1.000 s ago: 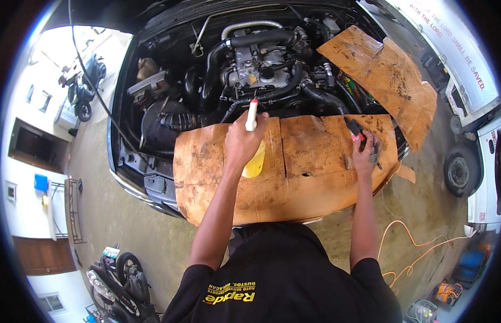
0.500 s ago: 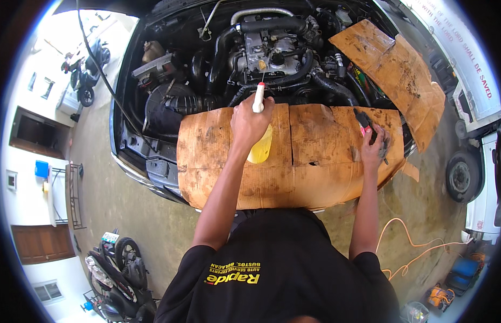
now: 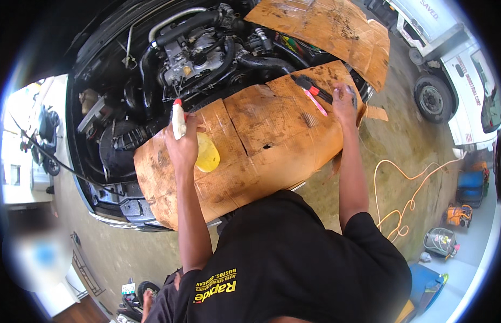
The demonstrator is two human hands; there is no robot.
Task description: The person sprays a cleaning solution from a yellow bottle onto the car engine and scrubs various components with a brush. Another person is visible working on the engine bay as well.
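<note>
My left hand is closed round the neck of a spray bottle with a white trigger head, a red nozzle and yellow liquid inside. Its nozzle points at the open engine. My right hand is over the right part of the cardboard sheet, its fingers curled. Something dark grey shows along its edge; I cannot make out what it is. Just left of that hand, a black brush with a red band and a pink toothbrush lie on the cardboard.
A second cardboard piece covers the far right side of the engine bay. An orange hose loops over the floor on the right, near a white truck. Part of another person's leg shows at the lower left.
The view has swung, so the car appears turned and shifted left. My right hand now sits clear of the black brush and pink toothbrush. My left hand still grips the spray bottle.
</note>
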